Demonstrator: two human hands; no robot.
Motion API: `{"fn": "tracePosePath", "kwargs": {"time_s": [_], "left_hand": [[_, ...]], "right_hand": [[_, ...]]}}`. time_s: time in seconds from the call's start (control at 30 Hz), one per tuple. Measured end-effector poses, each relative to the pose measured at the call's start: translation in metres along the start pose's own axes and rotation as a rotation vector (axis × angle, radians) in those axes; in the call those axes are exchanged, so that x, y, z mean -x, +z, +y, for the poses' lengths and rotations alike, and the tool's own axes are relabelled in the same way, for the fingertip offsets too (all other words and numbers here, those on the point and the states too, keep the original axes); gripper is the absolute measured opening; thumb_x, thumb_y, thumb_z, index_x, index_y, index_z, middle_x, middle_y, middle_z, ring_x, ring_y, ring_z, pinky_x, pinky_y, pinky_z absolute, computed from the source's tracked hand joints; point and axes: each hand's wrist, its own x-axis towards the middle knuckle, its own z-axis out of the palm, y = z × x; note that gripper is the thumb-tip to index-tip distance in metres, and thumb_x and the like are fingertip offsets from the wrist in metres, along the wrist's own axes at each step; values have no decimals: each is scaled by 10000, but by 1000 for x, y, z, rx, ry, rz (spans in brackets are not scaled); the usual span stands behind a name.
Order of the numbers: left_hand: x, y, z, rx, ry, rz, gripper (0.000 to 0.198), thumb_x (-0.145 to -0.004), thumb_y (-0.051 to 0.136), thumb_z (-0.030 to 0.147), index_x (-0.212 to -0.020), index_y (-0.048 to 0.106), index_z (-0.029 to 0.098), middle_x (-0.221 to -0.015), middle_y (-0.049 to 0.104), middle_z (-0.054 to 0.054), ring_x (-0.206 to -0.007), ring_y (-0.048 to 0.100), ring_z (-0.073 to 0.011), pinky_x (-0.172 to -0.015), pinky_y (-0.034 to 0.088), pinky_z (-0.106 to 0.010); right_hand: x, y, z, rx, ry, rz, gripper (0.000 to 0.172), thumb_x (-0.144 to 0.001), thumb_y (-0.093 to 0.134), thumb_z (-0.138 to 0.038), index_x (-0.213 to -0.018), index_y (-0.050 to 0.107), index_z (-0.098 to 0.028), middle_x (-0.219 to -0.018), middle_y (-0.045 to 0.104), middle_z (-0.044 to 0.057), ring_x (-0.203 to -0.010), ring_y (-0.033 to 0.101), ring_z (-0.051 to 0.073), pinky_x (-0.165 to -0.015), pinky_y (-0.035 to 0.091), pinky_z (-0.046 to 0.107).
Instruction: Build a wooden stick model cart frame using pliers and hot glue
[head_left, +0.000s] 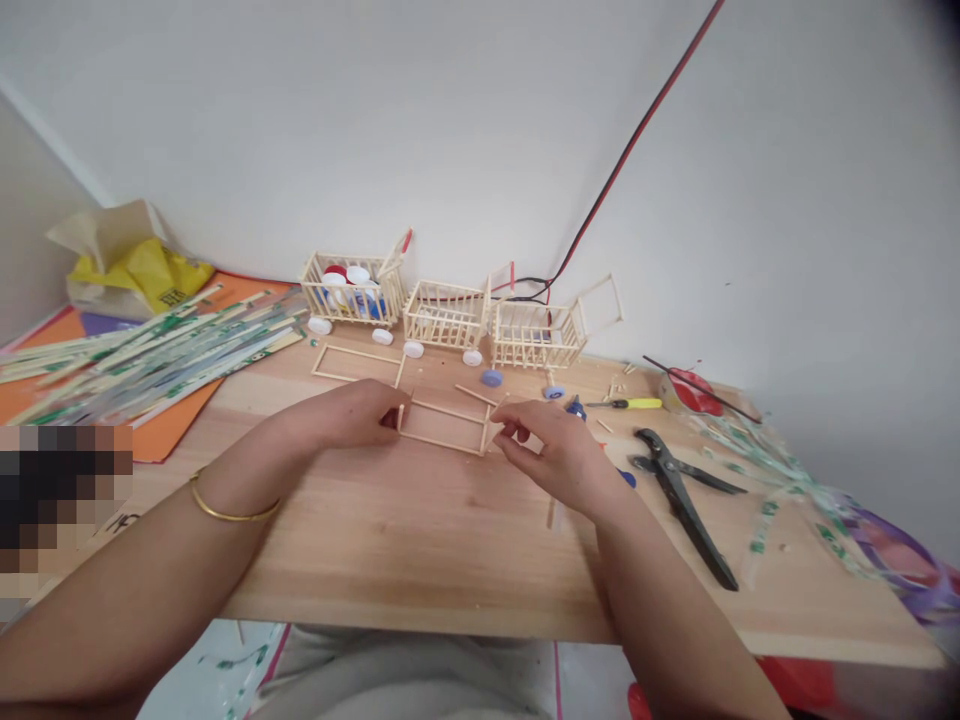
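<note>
A small rectangular frame of thin wooden sticks (442, 445) rests on the table between my hands, with short upright sticks at its ends. My left hand (364, 412) is closed at the frame's left end, thumb and fingers pinching the corner. At the right end, my right hand (553, 448) has its fingers curled, the fingertips against an end stick; the exact contact is partly hidden. Just behind lies a flat stick frame (364, 352). A loose stick (474, 394) lies close behind the held frame.
Three stick-built carts, a left cart (352, 290), a middle cart (446, 312) and a right cart (536, 335), stand along the wall. Wrapped chopsticks (172, 345) cover the left side. Black pliers (686, 500), a yellow-handled screwdriver (637, 404) and torn wrappers (772, 470) lie right.
</note>
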Motion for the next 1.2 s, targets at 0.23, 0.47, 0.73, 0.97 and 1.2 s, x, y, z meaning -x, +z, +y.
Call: {"fn": "tracePosePath", "kwargs": {"time_s": [0.23, 0.47, 0.73, 0.97, 1.2], "left_hand": [[-1, 1, -1, -12, -4, -3, 126, -688, 517, 229, -764, 606, 182, -702, 629, -13, -626, 545, -149, -538, 335, -229], [-1, 1, -2, -1, 0, -1, 115, -687, 517, 234, -755, 595, 185, -701, 627, -9, -629, 554, -149, -530, 339, -224], [-2, 2, -2, -10, 0, -2, 125, -684, 513, 227, -762, 600, 182, -701, 625, -10, -629, 548, -145, -535, 334, -223], [0, 0, 1, -17, -7, 0, 121, -678, 518, 227, -756, 599, 179, -701, 619, -13, -630, 536, -146, -540, 328, -228], [-2, 2, -2, -12, 3, -10, 124, -680, 513, 238, -752, 598, 183, -696, 613, -9, -626, 533, -144, -540, 327, -228]], "right_hand": [[0, -1, -2, 1, 22, -4, 187, -825, 546, -186, -1005, 594, -201, -812, 644, 27, -731, 572, 145, -704, 446, 288], [0, -1, -1, -5, 30, -11, 194, -822, 545, -184, -1010, 592, -204, -820, 649, 26, -734, 577, 145, -713, 452, 292], [0, 1, -1, 3, 30, -19, 208, -815, 547, -173, -1016, 589, -206, -834, 657, 26, -727, 581, 143, -706, 452, 290], [0, 0, 0, 3, 29, -29, 223, -799, 571, -164, -1018, 590, -198, -841, 665, 29, -734, 586, 143, -718, 453, 292], [0, 0, -1, -7, 36, -33, 218, -801, 567, -176, -1016, 594, -196, -840, 664, 30, -735, 584, 141, -715, 454, 288]]}}
